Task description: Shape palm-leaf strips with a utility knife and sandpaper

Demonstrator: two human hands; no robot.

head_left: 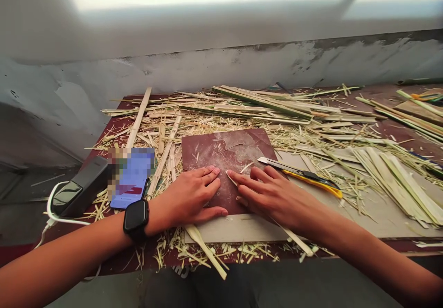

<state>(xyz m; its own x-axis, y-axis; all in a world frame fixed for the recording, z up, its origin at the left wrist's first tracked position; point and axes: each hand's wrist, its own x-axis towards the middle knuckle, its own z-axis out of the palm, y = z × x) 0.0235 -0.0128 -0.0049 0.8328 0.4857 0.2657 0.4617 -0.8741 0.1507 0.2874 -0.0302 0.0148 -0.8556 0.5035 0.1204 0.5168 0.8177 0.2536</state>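
My left hand (pixel 194 195) lies flat on a dark red sheet (pixel 224 148) dusted with pale powder, its fingers stretched out and the thumb apart. Below that wrist a bamboo strip (pixel 209 255) sticks out toward the near edge; its other end is hidden under the hand. My right hand (pixel 265 190) presses a thin bamboo strip (pixel 297 239) against the sheet, fingers bent over it. The strip's tail shows beneath the wrist, pointing toward me. Just right of these fingers rests a yellow and black utility knife (pixel 308 176) with its blade out.
Beneath the sheet is a pale board (pixel 235 228). Shavings and split bamboo (pixel 263 102) cover the table's back. Flat strips (pixel 398 183) lie at right. A phone (pixel 133 178) and a dark power bank (pixel 81 185) with a white cable stand left. A wall rises behind.
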